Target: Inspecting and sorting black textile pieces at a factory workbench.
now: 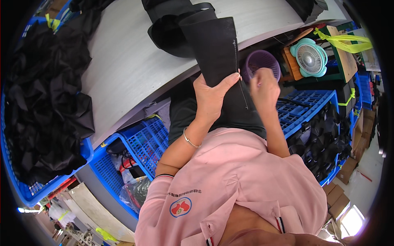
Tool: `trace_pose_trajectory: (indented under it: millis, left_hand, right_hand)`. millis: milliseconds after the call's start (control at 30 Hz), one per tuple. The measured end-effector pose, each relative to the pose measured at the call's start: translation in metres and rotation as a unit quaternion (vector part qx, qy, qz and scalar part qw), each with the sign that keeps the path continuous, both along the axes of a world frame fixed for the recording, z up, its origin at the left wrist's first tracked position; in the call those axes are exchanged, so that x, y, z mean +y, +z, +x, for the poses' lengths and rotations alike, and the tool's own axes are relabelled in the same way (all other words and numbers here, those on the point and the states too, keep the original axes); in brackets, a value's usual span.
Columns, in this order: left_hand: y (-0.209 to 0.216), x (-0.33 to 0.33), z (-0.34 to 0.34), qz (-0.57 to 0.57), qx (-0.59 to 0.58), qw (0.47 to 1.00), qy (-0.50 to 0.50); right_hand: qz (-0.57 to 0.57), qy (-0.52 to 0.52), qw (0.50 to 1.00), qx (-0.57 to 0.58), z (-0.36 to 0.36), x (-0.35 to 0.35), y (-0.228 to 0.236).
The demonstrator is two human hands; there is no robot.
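A long black piece, smooth like leather and resembling a boot shaft (211,47), stretches from the table down toward my lap. A pale line, like stitching or thread, runs along its right edge. My left hand (210,97) grips its lower part, thumb pressed on that edge. Just right of the edge is my right hand (266,91), slightly blurred, its fingers curled closed. Whatever it holds is hidden. Below my left thumb a thin light thread (243,93) trails over dark cloth. More black shaft-like pieces (168,35) lie on the table behind.
The pale table (127,53) curves ahead. Black fabric pieces (45,102) fill a blue crate at left; another blue crate (108,172) stands under the table. At right are a purple basket (274,61), a turquoise fan (310,58) and a blue crate (303,106) near black pieces.
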State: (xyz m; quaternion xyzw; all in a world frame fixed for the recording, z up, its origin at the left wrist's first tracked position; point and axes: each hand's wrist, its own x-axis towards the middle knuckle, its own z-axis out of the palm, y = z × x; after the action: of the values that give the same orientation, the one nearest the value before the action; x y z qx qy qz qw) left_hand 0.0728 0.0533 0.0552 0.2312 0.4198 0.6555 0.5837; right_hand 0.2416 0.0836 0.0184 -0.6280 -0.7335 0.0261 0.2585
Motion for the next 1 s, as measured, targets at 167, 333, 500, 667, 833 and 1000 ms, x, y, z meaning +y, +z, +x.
trace_pose_trajectory:
  millis: [167, 333, 500, 667, 833, 1000]
  left_hand:
    - [-0.003, 0.000, 0.000, -0.012, -0.035, 0.999, -0.018]
    - [-0.009, -0.002, 0.008, 0.013, -0.012, 0.999, -0.030]
    - [-0.001, -0.008, -0.015, 0.072, 0.243, 0.963, 0.098]
    - [-0.024, 0.030, -0.077, 0.052, 0.592, 0.753, 0.283]
    - [-0.025, 0.065, -0.096, 0.069, 0.570, 0.776, 0.262]
    - [-0.001, 0.058, -0.074, 0.225, 0.627, 0.726, 0.171]
  right_hand:
    - [-0.087, 0.042, 0.957, 0.273, 0.031, 0.005, 0.017]
    - [-0.290, 0.248, 0.792, 0.477, -0.009, -0.020, 0.024]
    - [-0.330, 0.199, 0.754, 0.533, -0.011, -0.014, 0.036]
    - [-0.211, 0.254, 0.877, 0.350, -0.019, -0.001, 0.024]
    - [-0.177, 0.226, 0.932, 0.222, -0.034, 0.000, 0.039]
    - [-0.231, 0.193, 0.942, 0.146, -0.064, 0.010, 0.077]
